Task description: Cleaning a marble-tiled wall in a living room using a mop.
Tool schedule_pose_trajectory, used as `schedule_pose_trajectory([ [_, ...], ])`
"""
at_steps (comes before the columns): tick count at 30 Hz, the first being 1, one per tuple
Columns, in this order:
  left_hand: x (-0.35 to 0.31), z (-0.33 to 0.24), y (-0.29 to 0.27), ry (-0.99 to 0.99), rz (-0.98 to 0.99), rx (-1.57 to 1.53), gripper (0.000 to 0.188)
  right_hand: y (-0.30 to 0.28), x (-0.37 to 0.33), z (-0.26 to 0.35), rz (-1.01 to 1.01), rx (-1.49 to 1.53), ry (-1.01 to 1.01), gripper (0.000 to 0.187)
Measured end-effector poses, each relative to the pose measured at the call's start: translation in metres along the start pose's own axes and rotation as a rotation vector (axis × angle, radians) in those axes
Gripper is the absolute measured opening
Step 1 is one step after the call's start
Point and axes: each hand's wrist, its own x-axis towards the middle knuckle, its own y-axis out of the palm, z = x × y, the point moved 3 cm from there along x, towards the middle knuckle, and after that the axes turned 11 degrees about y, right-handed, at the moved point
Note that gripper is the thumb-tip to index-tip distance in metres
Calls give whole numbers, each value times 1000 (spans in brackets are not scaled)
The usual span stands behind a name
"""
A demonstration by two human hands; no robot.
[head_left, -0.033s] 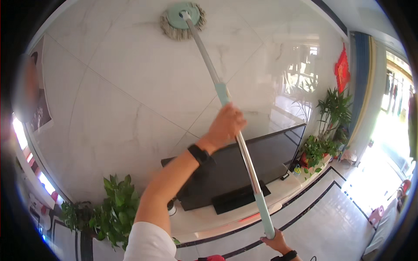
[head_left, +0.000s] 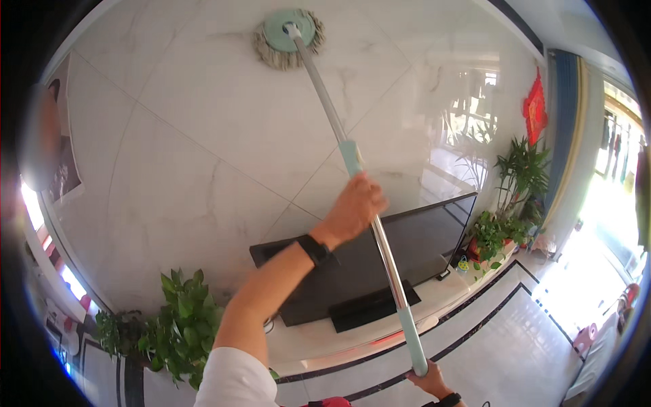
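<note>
A long mop (head_left: 390, 268) leans up the pale marble wall (head_left: 224, 129), its pole silver with mint-green grips. Its round mint-green head (head_left: 289, 30), fringed with beige strands, lies against the wall near the top of the view. Partway along the pole, below the upper grip, my left hand (head_left: 354, 209) is closed around it. A black watch sits on that wrist. Down at the pole's lower end, my right hand (head_left: 431, 380) is closed on the mint-green grip, with its fingers partly hidden.
Behind the pole, a black television (head_left: 420, 237) stands on a low pale cabinet (head_left: 305, 349). Leafy potted plants (head_left: 183, 322) are at the left, more plants (head_left: 522, 176) at the right. A red hanging ornament (head_left: 534, 112) and blue curtain (head_left: 563, 129) are beside the bright doorway.
The mop head has slid slightly down and to the right along the wall. My left hand has moved a little down with the pole; my right hand has barely shifted.
</note>
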Motion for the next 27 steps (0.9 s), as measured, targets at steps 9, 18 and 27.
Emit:
schedule_pose_trajectory([
  [9, -11, -158, 69, -128, 41, -193, 19, -46, -27, -240, -95, -129, 27, 47],
  [18, -6, -255, 102, -235, 179, -335, 14, -120, -106, -326, -94, -300, 162, 55],
  [27, 43, -197, 86, -178, 32, -293, 7, -117, -88, -222, -204, -129, 229, 68],
])
